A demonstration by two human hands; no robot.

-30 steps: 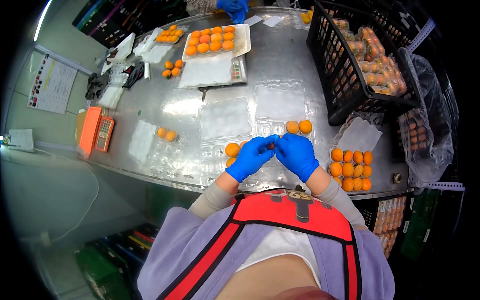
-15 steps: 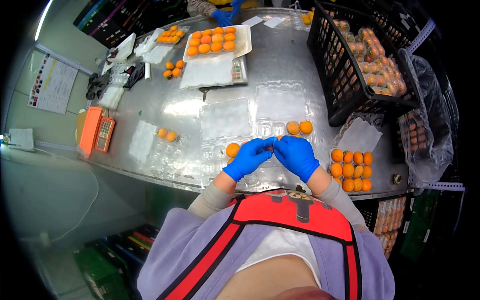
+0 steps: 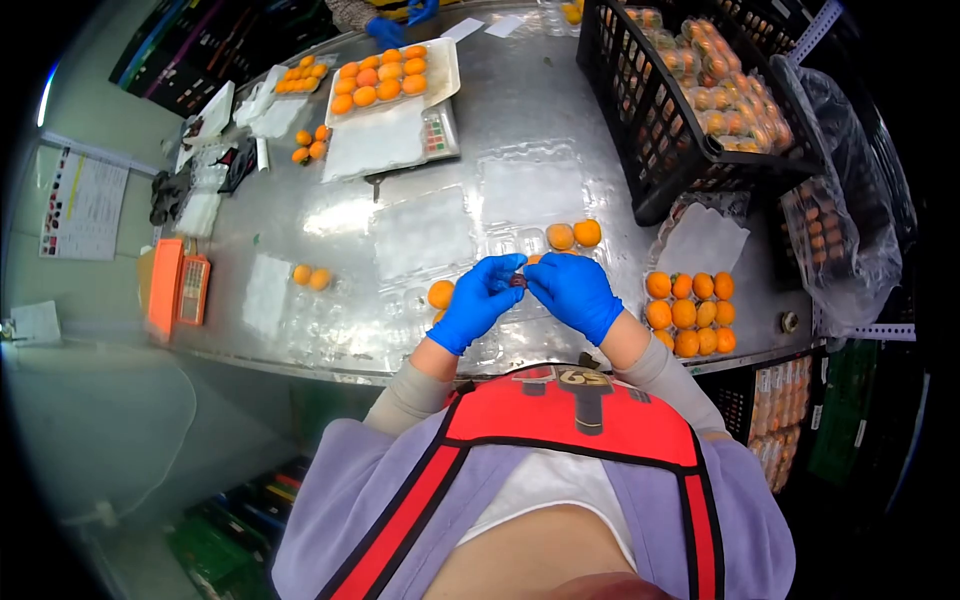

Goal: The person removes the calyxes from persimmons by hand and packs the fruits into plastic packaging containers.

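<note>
My left hand (image 3: 478, 300) and my right hand (image 3: 575, 295), both in blue gloves, meet over clear trays near the table's front edge. Between their fingertips is a small dark red object (image 3: 518, 280), too small to name. Both hands have their fingers closed around it. An orange fruit (image 3: 441, 294) lies just left of my left hand. Two more orange fruits (image 3: 573, 235) sit in a clear tray above my right hand. Part of another fruit shows behind my fingers. Open trays with white pads (image 3: 424, 234) lie beyond my hands.
At right stand a filled tray of orange fruits (image 3: 690, 313) and a black crate (image 3: 650, 130) of packed fruit. A scale (image 3: 440, 135) bears a fruit tray at the back. An orange calculator (image 3: 193, 290) lies at left. A co-worker's gloved hands (image 3: 386, 32) show at the far edge.
The whole view has shifted, with the table's things lower right in frame before. My hands remain together, and the dark red object shows more clearly. The co-worker's hands have moved apart.
</note>
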